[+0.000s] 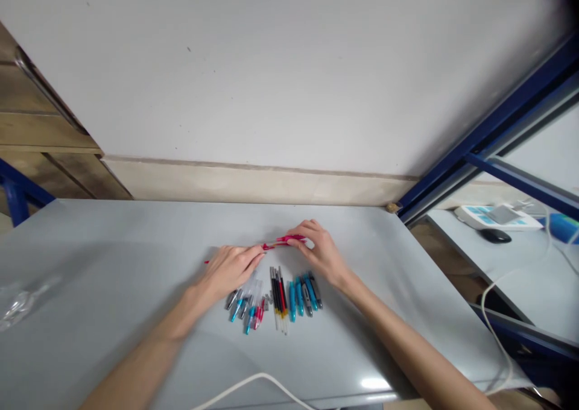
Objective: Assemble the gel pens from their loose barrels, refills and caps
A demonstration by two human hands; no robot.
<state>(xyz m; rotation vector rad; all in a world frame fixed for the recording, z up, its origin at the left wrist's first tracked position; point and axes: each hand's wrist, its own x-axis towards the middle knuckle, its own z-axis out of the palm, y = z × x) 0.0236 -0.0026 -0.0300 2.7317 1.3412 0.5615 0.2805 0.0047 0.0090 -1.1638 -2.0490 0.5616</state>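
Observation:
My right hand (pixel 319 250) pinches a red pen barrel (pixel 284 239) between thumb and fingers. Just left of it, my left hand (pixel 233 268) is closed on a red pen part (pixel 268 246); a bit of red also shows past its far side. The two red pieces are close together, and whether they join I cannot tell. Below my left hand lie several clear pen barrels (pixel 253 292) with blue, black and red ends. Several pen refills (pixel 279 292) form a row in the middle. Blue and grey pen barrels (pixel 301 295) lie below my right hand.
Clear plastic wrapping (pixel 20 307) lies at the table's left edge. A white cable (pixel 260 375) crosses the near edge. Behind the grey table (pixel 136 235) is a white wall. To the right, past a blue frame (pixel 488 105), are a black mouse (pixel 494 236) and a white device (pixel 479 217).

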